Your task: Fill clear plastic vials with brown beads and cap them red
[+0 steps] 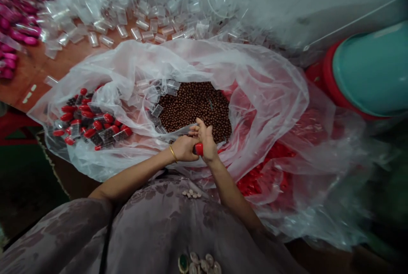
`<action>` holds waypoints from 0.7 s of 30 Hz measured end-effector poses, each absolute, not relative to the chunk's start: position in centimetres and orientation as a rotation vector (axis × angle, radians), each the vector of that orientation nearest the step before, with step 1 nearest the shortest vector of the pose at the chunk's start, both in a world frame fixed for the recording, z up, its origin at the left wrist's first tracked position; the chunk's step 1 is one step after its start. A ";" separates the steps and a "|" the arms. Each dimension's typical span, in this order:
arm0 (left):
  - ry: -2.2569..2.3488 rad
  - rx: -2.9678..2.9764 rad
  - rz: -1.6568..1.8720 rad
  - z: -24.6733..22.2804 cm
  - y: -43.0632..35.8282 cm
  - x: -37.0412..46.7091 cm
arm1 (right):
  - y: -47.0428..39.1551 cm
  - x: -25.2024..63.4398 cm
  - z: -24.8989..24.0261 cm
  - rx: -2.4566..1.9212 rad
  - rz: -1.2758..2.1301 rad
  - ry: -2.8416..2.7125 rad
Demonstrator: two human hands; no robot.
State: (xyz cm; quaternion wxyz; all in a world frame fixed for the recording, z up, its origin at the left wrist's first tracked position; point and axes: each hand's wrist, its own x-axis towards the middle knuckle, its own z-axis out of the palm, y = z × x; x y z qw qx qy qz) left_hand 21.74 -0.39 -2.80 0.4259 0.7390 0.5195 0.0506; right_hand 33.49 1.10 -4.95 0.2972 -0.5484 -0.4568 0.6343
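Observation:
My left hand, with a gold bangle at the wrist, is closed around a small red-capped container; most of its body is hidden by my fingers. The palm of my right hand rests against the red cap, its fingers stretched out and apart. Just beyond both hands lies a heap of small round brown beads inside a translucent plastic bag. Clear empty plastic tubes lie along the left edge of the beads.
Red-capped filled containers are piled at left on the plastic. Many clear tubes cover the back of the orange table. Pink pieces sit far left, red pieces in plastic at right. A teal bucket is far right.

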 end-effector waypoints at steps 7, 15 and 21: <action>1.382 1.854 0.009 -1.8 -1.8 21.7 | 0.8 32.9 -4.8 -1.407 1.486 -1.564; 1.889 1.784 -0.024 -3.1 -3.3 12.4 | -0.3 33.6 0.2 -1.344 1.221 -1.182; 2.635 1.577 -0.150 -3.4 -6.2 0.8 | 1.0 45.1 2.2 -1.630 0.413 -0.633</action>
